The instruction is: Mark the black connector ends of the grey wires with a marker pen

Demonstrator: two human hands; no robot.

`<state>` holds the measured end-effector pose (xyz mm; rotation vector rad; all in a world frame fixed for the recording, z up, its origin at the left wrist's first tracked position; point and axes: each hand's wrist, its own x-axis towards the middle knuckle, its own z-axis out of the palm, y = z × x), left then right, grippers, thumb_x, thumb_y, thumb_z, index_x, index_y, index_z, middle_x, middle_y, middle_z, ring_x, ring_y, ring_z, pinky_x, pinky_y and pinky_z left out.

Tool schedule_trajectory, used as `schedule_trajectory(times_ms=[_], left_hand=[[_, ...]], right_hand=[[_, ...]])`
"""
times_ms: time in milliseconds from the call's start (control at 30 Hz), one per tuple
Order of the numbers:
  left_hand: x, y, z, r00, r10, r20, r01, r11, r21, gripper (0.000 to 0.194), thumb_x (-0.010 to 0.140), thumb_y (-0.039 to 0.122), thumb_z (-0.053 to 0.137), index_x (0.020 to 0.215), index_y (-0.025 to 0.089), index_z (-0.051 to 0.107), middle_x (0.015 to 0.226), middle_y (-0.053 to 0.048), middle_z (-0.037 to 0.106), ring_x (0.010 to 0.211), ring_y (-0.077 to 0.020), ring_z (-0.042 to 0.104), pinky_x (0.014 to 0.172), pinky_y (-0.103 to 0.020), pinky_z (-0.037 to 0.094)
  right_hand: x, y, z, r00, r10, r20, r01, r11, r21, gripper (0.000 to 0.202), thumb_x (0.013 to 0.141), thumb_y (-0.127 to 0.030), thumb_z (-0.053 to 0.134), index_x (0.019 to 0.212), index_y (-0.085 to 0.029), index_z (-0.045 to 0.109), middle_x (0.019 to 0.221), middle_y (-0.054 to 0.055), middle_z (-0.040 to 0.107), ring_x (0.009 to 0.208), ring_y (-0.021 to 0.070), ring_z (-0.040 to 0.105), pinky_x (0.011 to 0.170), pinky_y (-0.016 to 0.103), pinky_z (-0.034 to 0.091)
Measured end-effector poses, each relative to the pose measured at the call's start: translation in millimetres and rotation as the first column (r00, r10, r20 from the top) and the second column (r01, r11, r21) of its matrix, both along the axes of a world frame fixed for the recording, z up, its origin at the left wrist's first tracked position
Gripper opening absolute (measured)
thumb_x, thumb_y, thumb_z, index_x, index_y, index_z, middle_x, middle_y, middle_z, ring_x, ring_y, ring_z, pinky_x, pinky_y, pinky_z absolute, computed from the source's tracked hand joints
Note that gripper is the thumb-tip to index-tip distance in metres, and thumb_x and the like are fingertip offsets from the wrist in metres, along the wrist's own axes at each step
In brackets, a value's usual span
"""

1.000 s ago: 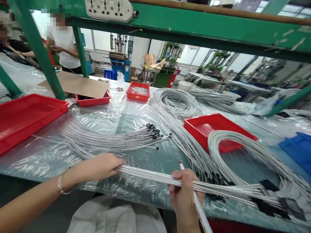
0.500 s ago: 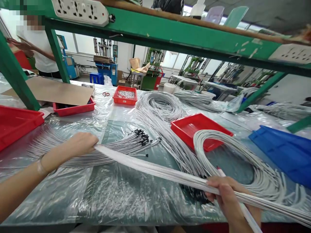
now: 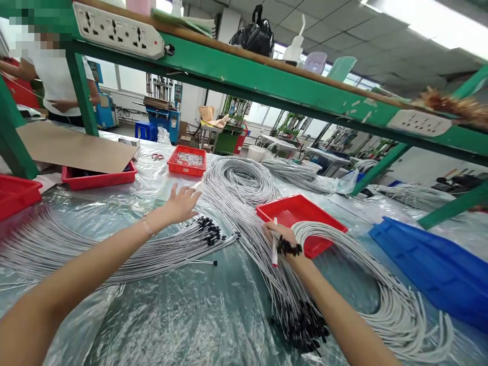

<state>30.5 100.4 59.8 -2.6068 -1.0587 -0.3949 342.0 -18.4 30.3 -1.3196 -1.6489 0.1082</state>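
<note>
The person's left hand [image 3: 181, 204] and right hand [image 3: 281, 234] are bare. Around the left wrist [image 3: 154, 220] goes one narrow, pale bracelet [image 3: 147, 225], which is slightly shiny; its exact material is too small to tell. Both forearms [image 3: 102, 262] are also bare, up to where the view cuts them.

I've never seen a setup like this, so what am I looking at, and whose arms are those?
No machine does the handling: the arms belong to a person, and each picture comes from a camera worn on their head, facing forward and down. The left hand is open, held over the plastic-covered bench. The right hand grips a white pen-like stick, and black tips show beside its wrist. Around the hands lie bundles of grey cables, red trays and a blue bin.
</note>
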Motion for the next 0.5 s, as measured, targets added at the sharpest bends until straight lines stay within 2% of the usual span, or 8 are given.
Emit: schedule_trajectory(times_ms=[67,167,200,267,300,333,400,500], left_hand=[[-19,-5,-14.0,0.998,-0.025,-0.065,0.020,0.996,-0.083,0.050,0.085,0.036,0.049,0.128,0.015,0.037,0.127,-0.017,0.044,0.119,-0.0334,0.035,0.098,-0.063,0.013],[-35,-7,-23.8,0.996,-0.038,-0.082,0.031,0.996,-0.088,0.042,0.088,0.034,0.046,0.126,0.019,0.041,0.125,-0.014,0.047,0.117,-0.0313,0.037,0.098,-0.062,0.013],[-34,-8,-25.3,0.996,-0.047,-0.074,0.041,0.996,-0.078,0.037,0.088,0.033,0.045,0.123,0.020,0.044,0.122,-0.012,0.050,0.116,-0.0301,0.038,0.098,-0.061,0.013],[-25,-15,-28.1,0.996,-0.074,-0.057,0.070,0.995,-0.067,0.027,0.089,0.030,0.044,0.114,0.021,0.051,0.113,-0.010,0.055,0.111,-0.0278,0.042,0.098,-0.057,0.016],[-17,-20,-30.1,0.994,-0.094,-0.051,0.091,0.994,-0.067,0.023,0.089,0.030,0.044,0.108,0.021,0.054,0.108,-0.009,0.057,0.107,-0.0269,0.043,0.096,-0.055,0.019],[-8,-25,-32.8,0.992,-0.116,-0.048,0.113,0.991,-0.068,0.020,0.089,0.029,0.045,0.103,0.021,0.057,0.103,-0.008,0.058,0.104,-0.0262,0.045,0.094,-0.053,0.021],[15,-36,-40.6,0.985,-0.165,-0.044,0.162,0.984,-0.074,0.018,0.088,0.027,0.045,0.095,0.019,0.059,0.096,-0.008,0.058,0.098,-0.0249,0.046,0.090,-0.048,0.026],[52,-47,-56.9,0.980,-0.198,-0.034,0.195,0.977,-0.084,0.020,0.088,0.025,0.043,0.085,0.017,0.061,0.093,-0.009,0.056,0.095,-0.0243,0.045,0.084,-0.043,0.029]], right_hand=[[18,-7,-5.8,0.981,0.049,0.188,-0.036,0.997,-0.074,0.024,0.076,-0.041,0.059,0.066,-0.020,0.062,0.053,-0.001,0.051,0.049,0.0144,0.047,0.051,0.026,0.034],[48,-14,-6.2,0.897,0.094,0.432,-0.031,0.988,-0.150,0.019,0.080,-0.037,0.056,0.079,-0.021,0.066,0.060,0.003,0.056,0.055,0.0156,0.051,0.054,0.026,0.033],[57,-15,-5.9,0.832,0.104,0.544,-0.015,0.986,-0.165,0.019,0.083,-0.034,0.053,0.084,-0.021,0.066,0.065,0.005,0.059,0.059,0.0165,0.053,0.056,0.026,0.034],[75,-14,-6.5,0.641,0.114,0.759,0.026,0.985,-0.170,0.020,0.087,-0.028,0.047,0.094,-0.021,0.065,0.074,0.007,0.063,0.065,0.0175,0.055,0.058,0.026,0.035],[83,-14,-7.4,0.560,0.105,0.822,0.038,0.988,-0.152,0.021,0.087,-0.026,0.046,0.096,-0.021,0.064,0.075,0.008,0.064,0.065,0.0176,0.055,0.058,0.027,0.035],[89,-14,-8.4,0.517,0.088,0.851,0.039,0.991,-0.126,0.021,0.087,-0.024,0.045,0.095,-0.020,0.064,0.074,0.008,0.064,0.064,0.0175,0.055,0.056,0.027,0.034],[99,-17,-9.7,0.544,0.049,0.838,0.024,0.997,-0.074,0.018,0.085,-0.023,0.047,0.090,-0.020,0.064,0.070,0.007,0.063,0.060,0.0172,0.053,0.051,0.027,0.031],[105,-26,-6.6,0.651,-0.046,0.757,0.041,0.999,0.026,0.018,0.083,-0.024,0.047,0.085,-0.021,0.065,0.070,0.007,0.065,0.058,0.0172,0.053,0.048,0.028,0.029]])
